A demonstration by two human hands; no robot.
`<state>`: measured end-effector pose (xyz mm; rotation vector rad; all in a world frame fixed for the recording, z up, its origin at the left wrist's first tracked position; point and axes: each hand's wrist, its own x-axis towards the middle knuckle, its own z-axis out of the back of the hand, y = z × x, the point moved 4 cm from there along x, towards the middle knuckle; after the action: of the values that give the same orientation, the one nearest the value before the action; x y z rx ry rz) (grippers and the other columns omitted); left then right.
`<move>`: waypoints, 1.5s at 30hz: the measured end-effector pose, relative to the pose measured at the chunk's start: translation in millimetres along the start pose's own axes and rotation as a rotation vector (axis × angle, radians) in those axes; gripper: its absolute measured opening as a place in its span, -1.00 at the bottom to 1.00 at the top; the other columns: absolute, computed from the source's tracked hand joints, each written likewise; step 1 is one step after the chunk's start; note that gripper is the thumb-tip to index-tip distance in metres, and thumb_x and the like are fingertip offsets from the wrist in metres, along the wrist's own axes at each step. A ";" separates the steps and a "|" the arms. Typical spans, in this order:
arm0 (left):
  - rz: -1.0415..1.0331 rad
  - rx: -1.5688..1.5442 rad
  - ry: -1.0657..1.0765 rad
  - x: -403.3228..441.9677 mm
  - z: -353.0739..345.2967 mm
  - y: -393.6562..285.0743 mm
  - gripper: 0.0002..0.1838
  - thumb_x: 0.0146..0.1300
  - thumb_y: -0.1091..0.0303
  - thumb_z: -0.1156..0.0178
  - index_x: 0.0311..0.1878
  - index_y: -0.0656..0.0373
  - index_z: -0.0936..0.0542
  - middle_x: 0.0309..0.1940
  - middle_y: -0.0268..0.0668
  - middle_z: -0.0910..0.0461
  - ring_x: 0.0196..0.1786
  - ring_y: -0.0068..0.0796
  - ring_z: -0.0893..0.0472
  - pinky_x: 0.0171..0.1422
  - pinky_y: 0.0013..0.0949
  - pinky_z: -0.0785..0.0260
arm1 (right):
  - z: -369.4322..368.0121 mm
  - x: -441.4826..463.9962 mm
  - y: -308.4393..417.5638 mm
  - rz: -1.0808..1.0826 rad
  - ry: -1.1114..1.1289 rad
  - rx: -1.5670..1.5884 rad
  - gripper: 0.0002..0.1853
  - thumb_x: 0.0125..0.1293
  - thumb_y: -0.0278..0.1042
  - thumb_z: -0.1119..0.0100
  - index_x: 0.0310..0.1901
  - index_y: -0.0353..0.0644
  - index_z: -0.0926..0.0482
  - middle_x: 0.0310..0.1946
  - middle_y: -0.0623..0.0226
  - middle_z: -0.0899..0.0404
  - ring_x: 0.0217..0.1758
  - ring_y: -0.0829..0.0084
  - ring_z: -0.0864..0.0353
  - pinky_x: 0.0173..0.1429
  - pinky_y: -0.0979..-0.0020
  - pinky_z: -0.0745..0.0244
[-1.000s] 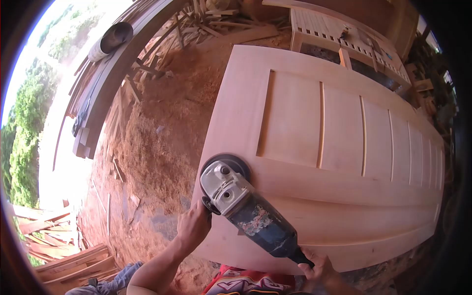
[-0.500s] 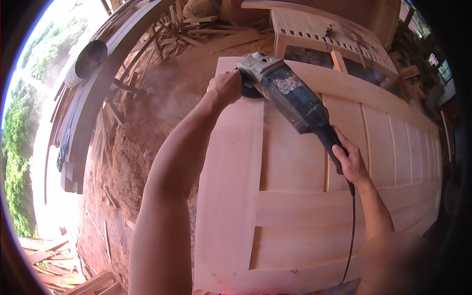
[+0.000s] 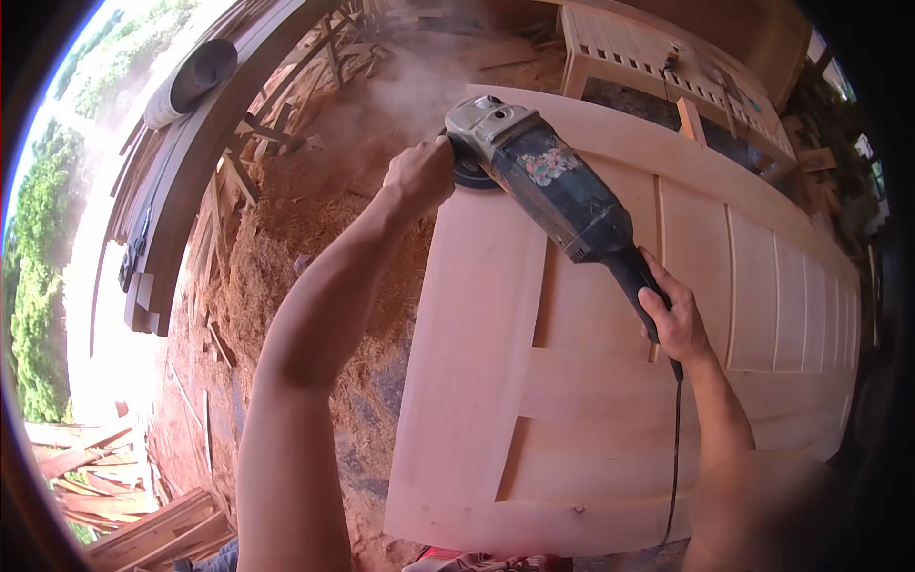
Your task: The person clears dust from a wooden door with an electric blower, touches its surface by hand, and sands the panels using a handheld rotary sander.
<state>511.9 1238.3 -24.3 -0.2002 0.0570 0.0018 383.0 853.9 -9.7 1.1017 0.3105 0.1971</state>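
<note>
Grinder (image 3: 560, 186) is sitting farther up-frame than one second ago, now upper centre at door's (image 3: 481, 296) upper-left corner; left hand (image 3: 419, 176) is gripping beside its head (image 3: 488, 124), right hand (image 3: 677, 310) clasping rear handle (image 3: 629, 276)

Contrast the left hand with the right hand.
The left hand grips the grinder beside its disc; the right hand wraps the rear handle, near the cord. The left hand is farther forward; the right hand sits farther back. Both hold the grinder.
</note>
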 end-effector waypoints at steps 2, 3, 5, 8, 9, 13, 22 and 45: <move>0.008 0.001 0.019 -56.7 9.1 -20.7 -0.82 0.29 0.50 -0.08 -0.09 0.36 -0.54 -0.20 0.16 -0.73 -0.08 0.20 -0.74 0.02 0.13 -0.59 | -8.0 -45.6 -4.1 -0.014 0.016 0.050 -0.31 0.50 -0.09 -0.16 0.53 -0.29 -0.32 -0.46 0.43 -0.50 -0.55 0.61 -0.44 -0.42 0.50 -0.44; 0.013 -0.009 0.029 -82.8 6.2 -24.9 -0.82 0.30 0.49 -0.08 -0.09 0.35 -0.53 -0.21 0.16 -0.73 -0.10 0.20 -0.74 0.01 0.14 -0.58 | -12.1 -69.9 -8.4 -0.011 0.006 0.073 -0.31 0.49 -0.12 -0.16 0.53 -0.30 -0.31 -0.46 0.43 -0.50 -0.54 0.61 -0.45 -0.40 0.50 -0.45; 0.027 -0.030 0.054 -135.4 2.6 -30.1 -0.84 0.31 0.47 -0.08 -0.10 0.34 -0.49 -0.24 0.16 -0.72 -0.13 0.22 -0.74 -0.02 0.16 -0.57 | -22.5 -120.9 -9.5 -0.057 0.043 0.080 -0.31 0.49 -0.16 -0.18 0.53 -0.32 -0.31 -0.45 0.43 -0.51 -0.53 0.61 -0.46 -0.37 0.49 -0.47; 0.117 -0.045 0.111 -226.1 -1.0 -31.8 -0.83 0.34 0.43 -0.07 -0.06 0.30 -0.46 -0.27 0.15 -0.71 -0.16 0.23 -0.73 -0.05 0.19 -0.55 | -41.0 -192.7 -17.7 -0.003 0.097 0.016 -0.36 0.44 -0.26 -0.21 0.47 -0.37 -0.38 -0.29 0.14 -0.68 -0.36 0.38 -0.67 -0.17 0.37 -0.59; 0.156 -0.067 0.105 -260.8 -3.7 -28.2 -0.81 0.37 0.38 -0.09 -0.05 0.27 -0.46 -0.28 0.15 -0.70 -0.17 0.25 -0.71 -0.07 0.20 -0.53 | -49.0 -216.1 -17.0 0.032 0.116 -0.007 -0.38 0.41 -0.29 -0.22 0.45 -0.38 -0.40 -0.20 0.04 -0.71 -0.25 0.25 -0.72 -0.08 0.33 -0.60; 0.262 -0.140 0.074 -407.7 -15.3 -23.7 -0.80 0.43 0.32 -0.14 -0.01 0.21 -0.45 -0.27 0.14 -0.68 -0.21 0.30 -0.68 -0.13 0.22 -0.47 | -77.2 -308.7 -5.0 0.372 0.142 -0.149 -0.42 0.34 -0.33 -0.29 0.37 -0.35 -0.50 -0.07 -0.19 -0.72 -0.01 -0.04 -0.78 0.09 0.22 -0.63; 0.246 -0.146 0.158 -628.3 -58.2 -134.3 -0.82 0.42 0.36 -0.12 -0.03 0.22 -0.43 -0.22 0.06 -0.70 -0.22 0.18 -0.73 -0.15 0.15 -0.55 | -66.6 -577.5 -73.7 0.139 0.208 -0.109 -0.39 0.35 -0.17 -0.33 0.33 -0.38 -0.52 -0.20 -0.14 -0.66 -0.20 -0.13 -0.70 -0.11 0.10 -0.60; 0.117 -0.053 -0.077 -671.8 -39.2 -27.0 -0.81 0.51 0.24 -0.11 -0.01 0.15 -0.50 -0.34 0.09 -0.69 -0.25 0.26 -0.68 -0.24 0.19 -0.46 | -173.0 -599.5 -29.3 0.334 0.176 -0.037 -0.28 0.40 -0.30 -0.34 0.54 -0.17 -0.30 -0.04 -0.12 -0.68 -0.02 -0.11 -0.71 0.06 0.12 -0.61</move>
<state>-160.9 1206.6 -19.1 -0.2497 -0.0080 0.1278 -239.5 801.9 -19.0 1.0966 0.2766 0.5970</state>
